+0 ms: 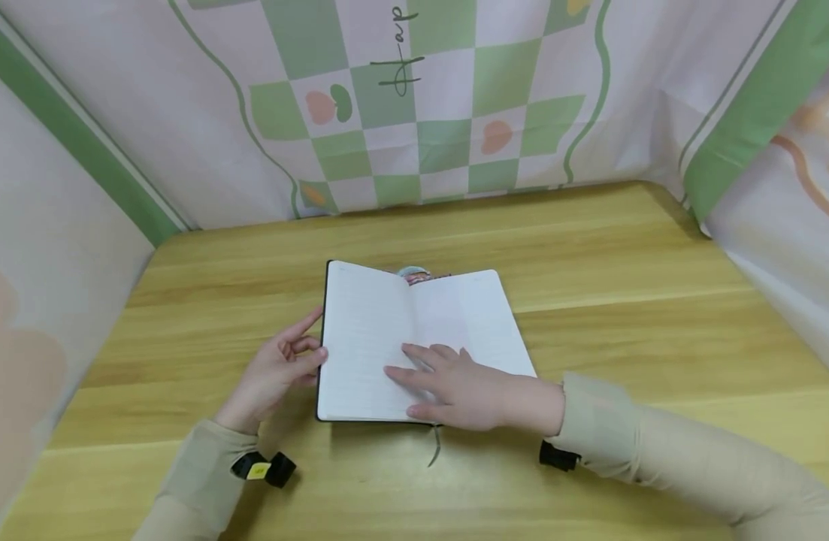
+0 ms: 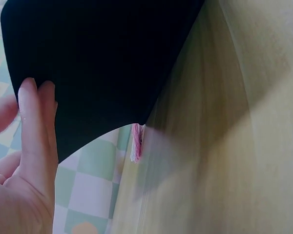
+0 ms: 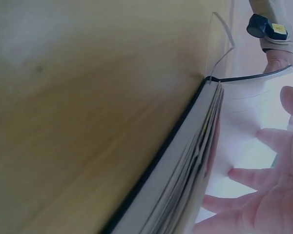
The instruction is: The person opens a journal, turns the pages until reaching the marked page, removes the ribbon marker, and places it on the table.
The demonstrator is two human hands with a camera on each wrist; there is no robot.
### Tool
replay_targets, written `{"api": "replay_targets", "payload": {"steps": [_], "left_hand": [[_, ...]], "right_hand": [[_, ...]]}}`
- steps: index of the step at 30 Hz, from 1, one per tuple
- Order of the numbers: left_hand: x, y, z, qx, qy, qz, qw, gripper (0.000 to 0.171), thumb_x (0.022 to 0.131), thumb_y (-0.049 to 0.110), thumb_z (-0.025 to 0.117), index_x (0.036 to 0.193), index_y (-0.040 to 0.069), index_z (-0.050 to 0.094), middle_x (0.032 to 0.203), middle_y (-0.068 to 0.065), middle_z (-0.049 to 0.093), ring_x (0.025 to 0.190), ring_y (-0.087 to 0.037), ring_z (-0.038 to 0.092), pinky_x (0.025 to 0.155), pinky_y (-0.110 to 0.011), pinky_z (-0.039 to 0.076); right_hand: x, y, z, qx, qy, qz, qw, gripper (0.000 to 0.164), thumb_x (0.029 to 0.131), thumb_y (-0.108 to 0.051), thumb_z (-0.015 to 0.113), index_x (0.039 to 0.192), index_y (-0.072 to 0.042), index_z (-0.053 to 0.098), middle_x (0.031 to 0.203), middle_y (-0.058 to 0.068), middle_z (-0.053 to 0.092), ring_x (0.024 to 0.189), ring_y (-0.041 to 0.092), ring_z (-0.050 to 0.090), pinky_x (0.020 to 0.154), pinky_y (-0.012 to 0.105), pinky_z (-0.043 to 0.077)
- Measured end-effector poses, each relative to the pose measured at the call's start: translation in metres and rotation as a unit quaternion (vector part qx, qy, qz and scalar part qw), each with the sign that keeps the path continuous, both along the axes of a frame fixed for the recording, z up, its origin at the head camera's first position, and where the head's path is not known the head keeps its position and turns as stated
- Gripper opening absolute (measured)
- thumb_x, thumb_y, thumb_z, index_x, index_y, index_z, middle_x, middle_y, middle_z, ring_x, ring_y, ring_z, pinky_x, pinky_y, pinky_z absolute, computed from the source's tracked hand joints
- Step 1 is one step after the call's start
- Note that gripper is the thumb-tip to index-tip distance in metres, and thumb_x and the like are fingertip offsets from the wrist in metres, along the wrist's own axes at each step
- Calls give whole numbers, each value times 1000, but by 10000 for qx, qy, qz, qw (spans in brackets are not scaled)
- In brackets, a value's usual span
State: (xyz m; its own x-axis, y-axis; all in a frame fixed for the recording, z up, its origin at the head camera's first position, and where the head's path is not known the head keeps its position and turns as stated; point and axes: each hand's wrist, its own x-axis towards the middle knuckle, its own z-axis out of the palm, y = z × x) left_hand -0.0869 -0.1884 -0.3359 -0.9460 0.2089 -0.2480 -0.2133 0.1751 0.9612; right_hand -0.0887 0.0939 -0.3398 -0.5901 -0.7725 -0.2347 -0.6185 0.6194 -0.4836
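A black-covered notebook with rounded corners and plain-looking white pages (image 1: pixel 363 323) lies spread on a yellow-brown wood-grained table (image 1: pixel 624 300). At the notebook's left edge, the left hand (image 1: pixel 268 379) grips the raised cover, thumb on the page side, fingers behind it. The right hand (image 1: pixel 468 394) reaches over the notebook's near side, its fingers fanned wide and holding nothing, tips resting on the left page near the fold.

Pressing the leaves down well calls for light, flat fingertips working along the fold, since a hard poke could crease the thin paper. The left thumb would do best to keep page and cover together, steadying the raised side without bending the corner.

The cover looks matte, smooth and fairly stiff, though its lower edge bows in the left wrist view. Along the notebook's near edge, the page block (image 3: pixel 185 165) shows uneven layers with small gaps. A thin dark ribbon (image 1: pixel 437 445) curls out below the notebook's fold; at its far end peeks a small pastel object (image 1: pixel 412 274), and pink and white threads (image 2: pixel 137 142) hang past the cover, perhaps part of it.
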Motion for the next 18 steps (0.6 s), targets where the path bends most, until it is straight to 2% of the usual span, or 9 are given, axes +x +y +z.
{"api": "replay_targets", "payload": {"steps": [5, 10, 14, 18], "left_hand": [[-1, 0, 0, 192, 2, -49, 9998, 70, 91, 2, 58, 151, 15, 23, 94, 5, 58, 75, -4, 58, 64, -22, 53], [0, -2, -2, 24, 15, -48, 10000, 73, 89, 2, 61, 151, 17, 25, 94, 4, 57, 73, -5, 58, 65, -24, 52], [0, -2, -4, -106, 40, -44, 9999, 72, 89, 3, 61, 150, 18, 26, 94, 2, 56, 73, -6, 57, 66, -26, 52], [-1, -1, -4, -167, 90, -60, 9998, 72, 89, 3, 61, 150, 18, 26, 94, 2, 56, 72, -6, 57, 66, -27, 52]], "right_hand": [[-1, 1, -1, -1, 46, 76, 10000, 55, 98, -45, 44, 149, -29, 30, 156, 12, 19, 139, 38, 24, 100, 71, 22], [-2, 1, 0, 52, 21, 169, 9998, 56, 98, -46, 44, 149, -30, 30, 157, 12, 18, 140, 36, 23, 101, 71, 22], [-7, 7, 7, -38, -48, 155, 9999, 55, 96, -45, 48, 147, -27, 35, 156, 12, 22, 141, 33, 22, 108, 60, 23], [-20, 20, 19, -232, 495, 107, 9984, 57, 91, -40, 59, 141, -17, 45, 149, 16, 34, 138, 34, 29, 111, 50, 27]]}}
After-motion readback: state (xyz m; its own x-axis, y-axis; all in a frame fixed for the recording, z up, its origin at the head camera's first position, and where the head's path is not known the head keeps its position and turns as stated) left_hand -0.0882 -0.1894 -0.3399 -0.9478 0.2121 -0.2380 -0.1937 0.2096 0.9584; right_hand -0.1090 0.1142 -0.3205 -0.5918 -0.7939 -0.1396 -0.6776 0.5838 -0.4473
